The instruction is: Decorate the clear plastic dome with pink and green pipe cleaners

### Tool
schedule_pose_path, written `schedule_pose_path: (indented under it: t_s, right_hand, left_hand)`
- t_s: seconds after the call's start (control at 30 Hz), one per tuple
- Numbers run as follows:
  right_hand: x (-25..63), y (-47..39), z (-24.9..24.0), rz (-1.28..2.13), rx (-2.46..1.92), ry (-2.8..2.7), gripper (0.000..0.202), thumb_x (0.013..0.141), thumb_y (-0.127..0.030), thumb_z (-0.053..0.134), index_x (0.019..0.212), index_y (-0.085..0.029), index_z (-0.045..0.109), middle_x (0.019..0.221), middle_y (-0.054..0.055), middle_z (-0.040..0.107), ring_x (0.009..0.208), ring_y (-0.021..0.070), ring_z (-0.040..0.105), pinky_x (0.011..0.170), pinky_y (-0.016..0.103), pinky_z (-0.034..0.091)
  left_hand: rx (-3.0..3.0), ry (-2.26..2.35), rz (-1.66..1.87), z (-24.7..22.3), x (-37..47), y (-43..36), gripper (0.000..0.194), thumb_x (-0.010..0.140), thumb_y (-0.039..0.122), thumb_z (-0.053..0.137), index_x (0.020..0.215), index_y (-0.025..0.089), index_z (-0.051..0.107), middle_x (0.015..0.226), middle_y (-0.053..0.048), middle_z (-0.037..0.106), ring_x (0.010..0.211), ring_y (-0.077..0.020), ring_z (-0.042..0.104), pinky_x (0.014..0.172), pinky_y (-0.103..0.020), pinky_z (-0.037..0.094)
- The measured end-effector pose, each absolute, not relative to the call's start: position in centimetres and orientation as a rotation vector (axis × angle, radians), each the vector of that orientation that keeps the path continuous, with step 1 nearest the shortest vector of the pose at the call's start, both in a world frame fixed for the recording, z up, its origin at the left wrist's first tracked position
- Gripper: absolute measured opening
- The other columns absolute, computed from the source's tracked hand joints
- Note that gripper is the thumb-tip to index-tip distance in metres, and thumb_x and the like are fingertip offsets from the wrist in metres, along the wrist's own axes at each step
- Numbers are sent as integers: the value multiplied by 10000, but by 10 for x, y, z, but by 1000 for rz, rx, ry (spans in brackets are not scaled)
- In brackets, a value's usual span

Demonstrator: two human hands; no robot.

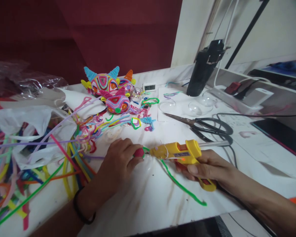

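Note:
My left hand (122, 161) pinches a small round red piece (138, 152) with green pipe cleaner around its edge. A clear plastic piece shows faintly beneath it. My right hand (204, 168) is wrapped round the handle of a yellow glue gun (180, 152), whose small orange light is lit. The gun's nozzle points left and is at the green edge of the red piece; whether they touch is hard to tell. From beside the nozzle a length of green pipe cleaner (182, 186) runs down to the right over the table.
Colourful horned figures (107, 87) stand at the back. Loose pipe cleaners (51, 177) and plastic bags (24, 121) fill the left. Black scissors (199, 124), clear domes (196, 107), a black bottle (203, 69) and a phone (278, 136) lie or stand right, with cables.

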State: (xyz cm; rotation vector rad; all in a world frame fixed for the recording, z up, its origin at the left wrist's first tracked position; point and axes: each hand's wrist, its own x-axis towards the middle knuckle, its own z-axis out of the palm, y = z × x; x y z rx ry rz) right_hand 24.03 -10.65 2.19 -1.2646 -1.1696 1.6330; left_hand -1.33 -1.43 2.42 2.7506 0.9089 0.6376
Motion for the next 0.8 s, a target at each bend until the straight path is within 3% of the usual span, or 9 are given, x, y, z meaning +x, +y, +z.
schedule_pose_path:
  t_s: [0.53,0.8]
  right_hand:
    - [236,-102,29,1575,-1351,-1154,370,687,-531,699,659,-177,595,601,-22,454,546,119,375,499,273,227]
    - [234,-99,30,1550,-1326,-1212,383,716,-551,667,700,-175,598,629,-17,458,579,130,377,522,282,237]
  left_hand:
    - [2759,902,640,23,-13,-13,162,893,226,592,1033,149,620,841,-42,563,805,-217,526,745,-364,396]
    - [2782,926,629,24,-13,-13,147,876,217,610,1003,148,637,827,-40,567,787,-214,535,727,-356,408]
